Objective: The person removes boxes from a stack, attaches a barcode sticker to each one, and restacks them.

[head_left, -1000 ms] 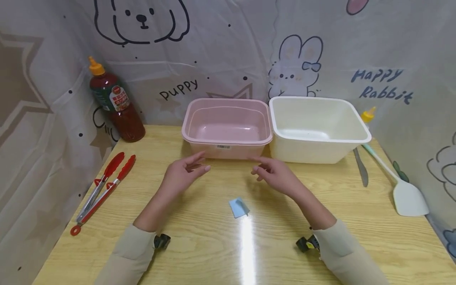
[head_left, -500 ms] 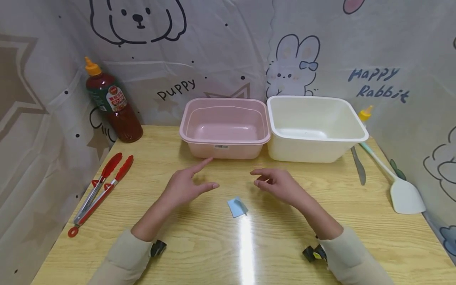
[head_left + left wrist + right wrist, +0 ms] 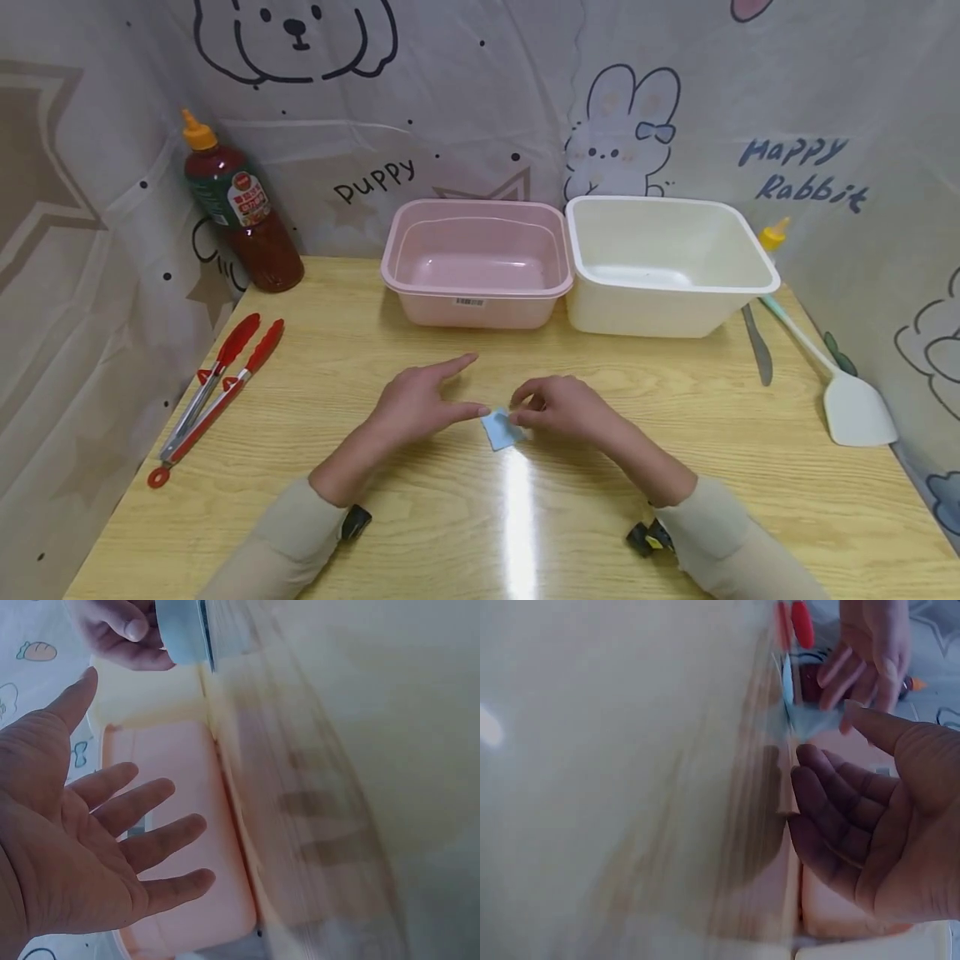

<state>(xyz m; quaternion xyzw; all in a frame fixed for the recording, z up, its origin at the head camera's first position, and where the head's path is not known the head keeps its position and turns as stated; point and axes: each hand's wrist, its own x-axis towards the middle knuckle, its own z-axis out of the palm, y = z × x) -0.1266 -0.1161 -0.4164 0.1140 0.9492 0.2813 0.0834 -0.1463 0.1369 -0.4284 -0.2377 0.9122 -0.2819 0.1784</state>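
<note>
A small light blue square piece (image 3: 498, 432), thin like folded paper or cloth, lies on the wooden table (image 3: 435, 533) between the two hands. My left hand (image 3: 415, 407) is just left of it, thumb tip right at its upper left corner, fingers straight and spread. From the other side comes my right hand (image 3: 567, 408), its thumb tip at the piece's right edge. Its fingers are bent loosely, apart from the thumb in the right wrist view. The left wrist view has the blue piece (image 3: 182, 631) beside the right hand's fingers.
Behind the hands stand a pink basin (image 3: 471, 310) and a white basin (image 3: 648, 312), side by side. Red-tipped tongs (image 3: 217, 400) and a red sauce bottle (image 3: 255, 217) are at left. A knife (image 3: 759, 350), a white spatula (image 3: 860, 408) and a yellow-capped bottle (image 3: 773, 234) are at right.
Both hands have come down from in front of the basins towards the blue piece and closer together. The left thumb has spread away from its fingers. The blue piece stays in place.
</note>
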